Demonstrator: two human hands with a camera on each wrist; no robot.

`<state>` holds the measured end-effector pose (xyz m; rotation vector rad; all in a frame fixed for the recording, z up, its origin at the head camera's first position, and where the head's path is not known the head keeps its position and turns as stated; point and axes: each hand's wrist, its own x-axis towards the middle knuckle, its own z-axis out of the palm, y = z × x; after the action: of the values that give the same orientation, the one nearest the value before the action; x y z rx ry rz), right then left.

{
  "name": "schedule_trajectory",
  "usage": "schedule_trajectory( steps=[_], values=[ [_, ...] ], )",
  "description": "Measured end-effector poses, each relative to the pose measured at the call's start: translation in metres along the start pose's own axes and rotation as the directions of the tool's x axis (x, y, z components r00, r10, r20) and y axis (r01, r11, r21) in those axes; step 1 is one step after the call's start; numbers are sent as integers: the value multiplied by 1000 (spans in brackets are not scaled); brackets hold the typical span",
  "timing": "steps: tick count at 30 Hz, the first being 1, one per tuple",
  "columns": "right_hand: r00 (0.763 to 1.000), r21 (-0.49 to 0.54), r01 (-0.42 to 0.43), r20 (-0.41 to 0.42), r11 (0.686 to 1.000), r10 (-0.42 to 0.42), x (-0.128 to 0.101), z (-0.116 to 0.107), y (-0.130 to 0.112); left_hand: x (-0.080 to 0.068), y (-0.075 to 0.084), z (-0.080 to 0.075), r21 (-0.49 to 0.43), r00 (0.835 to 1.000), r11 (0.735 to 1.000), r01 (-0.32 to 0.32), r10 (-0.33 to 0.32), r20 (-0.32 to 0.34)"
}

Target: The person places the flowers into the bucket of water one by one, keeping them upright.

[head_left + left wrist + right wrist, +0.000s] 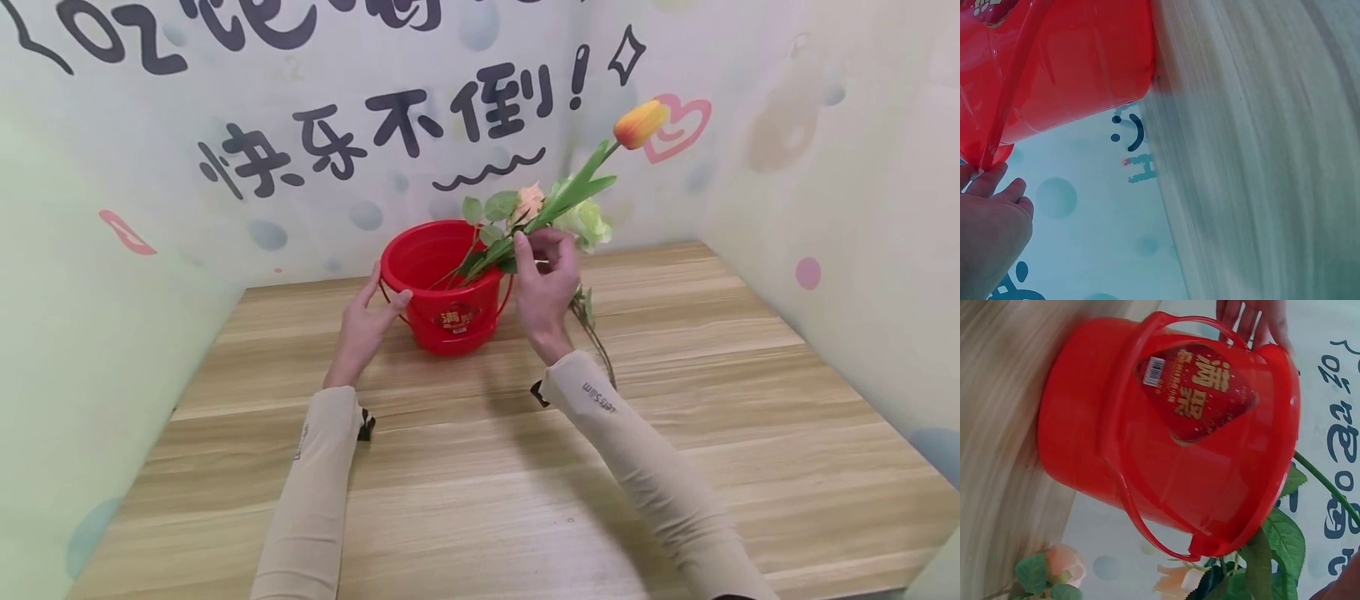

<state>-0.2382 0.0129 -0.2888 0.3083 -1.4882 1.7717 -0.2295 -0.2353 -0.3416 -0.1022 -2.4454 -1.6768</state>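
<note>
**One Red Bucket, Two Hands, a Clutch of Flowers**

A single red bucket (444,287) stands upright on the wooden table (480,500), toward the far edge and a little left of its middle, close to the painted wall (300,125). The person's left hand (365,323) rests against the bucket's left side, fingers straight and lying close together along the wall of the pail, thumb touching it near the rim; nothing is curled round the plastic. From the left wrist view, the fingertips sit by the bucket's thin red handle (1013,81), which hangs down.

The right hand (546,287) is raised just right of the rim, fingers and thumb pinching a bundle of green stems (498,250) whose lower ends dip inside the bucket. One orange tulip (640,123) rises highest, slanting up to the right. One pale peach rose (531,200) and one greenish-white bloom (588,223) can be counted just above the hand; leaves hide whether there are more. One thin brown stem (596,337) trails down behind the right wrist toward the table.

One gold-lettered label (1200,387) shows on the bucket's front. Both forearms wear beige sleeves (645,467), two in all.
</note>
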Motion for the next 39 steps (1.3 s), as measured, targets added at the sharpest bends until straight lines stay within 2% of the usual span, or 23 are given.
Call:
schedule_trajectory(
  steps=[9,21,29,39],
  values=[
    [998,-59,-31,50,998,34,-12,2,6,-1,1,1,-13,1000,1000,0,-1,-4],
    [997,-126,38,78,991,-28,-17,8,18,0,-1,1,-11,1000,1000,1,-1,-10],
    [989,-166,19,147,986,5,-15,7,19,-1,1,2,-18,1000,1000,0,0,-11],
    [984,-182,-15,174,983,48,-12,7,20,-2,2,1,-15,1000,1000,0,0,-15]
  ],
)
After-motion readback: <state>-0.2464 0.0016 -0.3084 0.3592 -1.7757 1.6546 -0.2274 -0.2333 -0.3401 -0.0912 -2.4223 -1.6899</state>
